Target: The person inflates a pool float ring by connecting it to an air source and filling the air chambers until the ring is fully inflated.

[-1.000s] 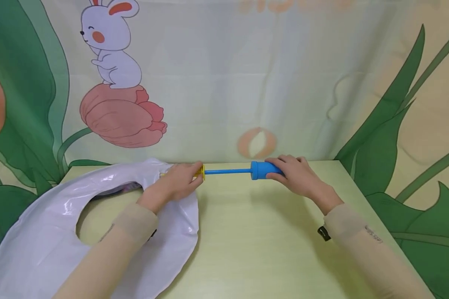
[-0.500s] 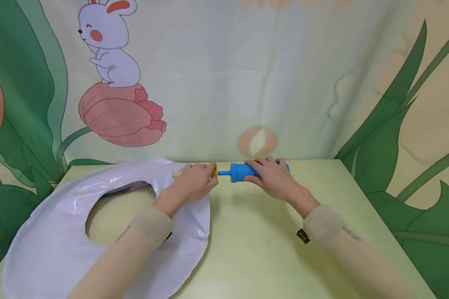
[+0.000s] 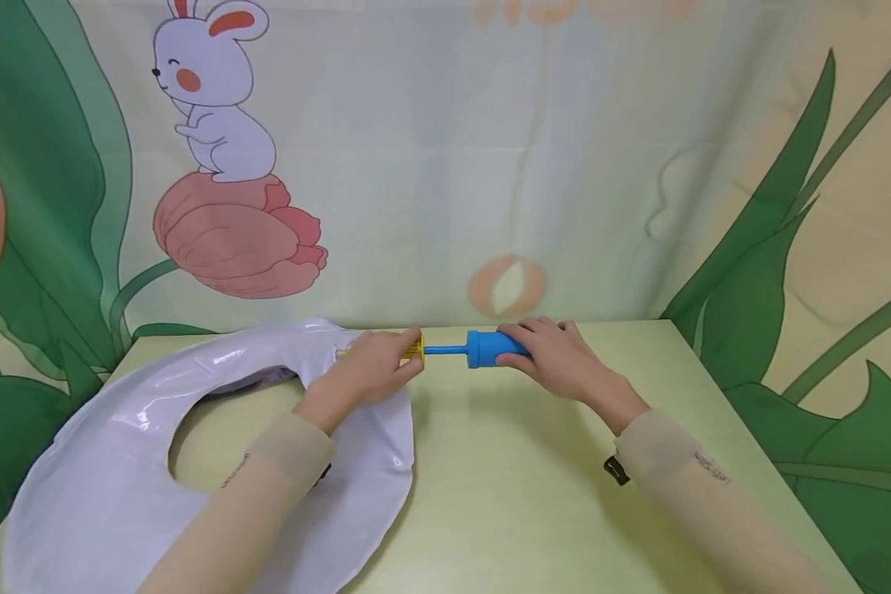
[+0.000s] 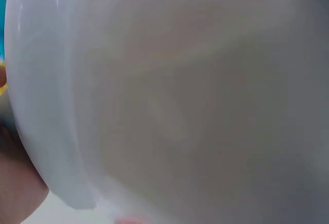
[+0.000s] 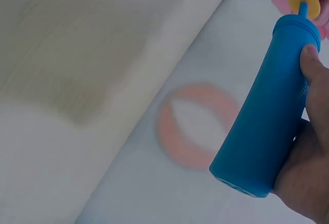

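Observation:
A blue hand pump (image 3: pixel 484 350) lies level between both hands, above the table. My right hand (image 3: pixel 564 363) grips its blue barrel (image 5: pixel 267 100), thumb along the side. A short length of blue rod (image 3: pixel 445 350) shows between the barrel and the yellow end piece (image 3: pixel 417 346). That yellow end is held in my left hand (image 3: pixel 371 363). Its thin yellow tip (image 3: pixel 343 353) meets the pale inflatable ring (image 3: pixel 82 470) near the ring's far edge; the exact join is too small to tell. The ring (image 4: pixel 41 106) looks puffed with some wrinkles and fills the left wrist view.
The pale green table (image 3: pixel 520 495) carries the ring on its left side. Behind its back edge hangs a curtain (image 3: pixel 386 165) printed with a rabbit, flowers and leaves.
The right hand has pushed the barrel leftward, shortening the visible rod, then drawn it slightly back to the right. The left hand and ring shifted right, then slightly left.

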`<state>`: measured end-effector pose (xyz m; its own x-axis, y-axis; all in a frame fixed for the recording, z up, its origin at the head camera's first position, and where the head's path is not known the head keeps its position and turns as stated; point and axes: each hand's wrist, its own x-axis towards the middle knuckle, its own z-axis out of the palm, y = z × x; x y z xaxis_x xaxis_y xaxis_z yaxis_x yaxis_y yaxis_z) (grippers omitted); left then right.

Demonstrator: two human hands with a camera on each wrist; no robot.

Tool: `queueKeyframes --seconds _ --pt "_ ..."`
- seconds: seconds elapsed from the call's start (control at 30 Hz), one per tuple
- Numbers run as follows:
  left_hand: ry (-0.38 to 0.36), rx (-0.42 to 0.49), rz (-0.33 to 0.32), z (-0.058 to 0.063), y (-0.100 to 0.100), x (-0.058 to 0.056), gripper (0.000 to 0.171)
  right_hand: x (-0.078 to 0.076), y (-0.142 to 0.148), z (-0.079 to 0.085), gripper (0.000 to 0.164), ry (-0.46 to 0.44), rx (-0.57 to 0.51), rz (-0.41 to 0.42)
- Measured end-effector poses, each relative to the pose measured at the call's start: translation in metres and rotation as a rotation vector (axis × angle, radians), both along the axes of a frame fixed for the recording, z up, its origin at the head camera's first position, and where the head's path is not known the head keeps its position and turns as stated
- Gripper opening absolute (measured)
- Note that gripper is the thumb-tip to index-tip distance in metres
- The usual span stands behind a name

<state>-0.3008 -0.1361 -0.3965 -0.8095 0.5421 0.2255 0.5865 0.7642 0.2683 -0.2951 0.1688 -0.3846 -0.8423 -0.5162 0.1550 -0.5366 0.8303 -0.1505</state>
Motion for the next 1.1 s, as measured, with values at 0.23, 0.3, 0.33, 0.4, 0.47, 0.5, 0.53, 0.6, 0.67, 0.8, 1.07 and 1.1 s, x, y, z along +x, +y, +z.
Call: queueKeyframes --seconds 0.23,0.3,0.33,0.4,0.47,0.5,0.53,0.6,0.67,0.8,1.07,1.1 --pt "-0.038 0.010 0.008 0.001 -0.019 -0.007 0.011 -0.007 0.038 0.002 0.061 -0.032 -0.032 -0.034" --pt "-0.036 0.005 0.011 0.001 -0.020 -0.008 0.011 -0.008 0.044 0.000 0.061 -0.038 -0.032 -0.045" --pt "-0.031 0.003 0.013 0.000 -0.021 -0.008 0.011 -0.007 0.046 -0.001 0.061 -0.035 -0.030 -0.050" --pt "-0.009 0.001 0.012 0.000 -0.019 -0.008 0.011 -0.007 0.045 -0.002 0.062 -0.026 -0.026 -0.052" --pt "0.019 0.006 0.009 0.000 -0.015 -0.006 0.008 -0.005 0.039 -0.001 0.061 -0.013 -0.014 -0.040" --pt "0.035 0.003 0.007 0.000 -0.013 -0.004 0.008 -0.004 0.034 0.000 0.061 -0.002 -0.008 -0.033" --pt "0.056 0.001 0.003 0.000 -0.010 -0.003 0.007 -0.003 0.030 0.001 0.061 0.006 -0.004 -0.026" --pt "0.088 -0.002 -0.006 0.001 -0.002 0.000 0.006 -0.001 0.019 0.002 0.060 0.015 0.004 -0.013" --pt "0.107 -0.017 -0.005 0.003 0.004 0.004 0.007 0.001 0.007 0.003 0.060 0.022 0.007 -0.002" --pt "0.117 -0.048 -0.004 0.007 0.017 0.008 0.009 0.004 -0.017 0.005 0.060 0.033 0.011 0.008" --pt "0.020 -0.056 -0.008 0.005 0.011 0.009 0.012 0.009 -0.035 0.002 0.059 0.009 -0.009 0.040" --pt "0.014 -0.041 -0.018 0.005 0.008 0.008 0.011 0.009 -0.032 0.002 0.059 0.001 -0.016 0.033"
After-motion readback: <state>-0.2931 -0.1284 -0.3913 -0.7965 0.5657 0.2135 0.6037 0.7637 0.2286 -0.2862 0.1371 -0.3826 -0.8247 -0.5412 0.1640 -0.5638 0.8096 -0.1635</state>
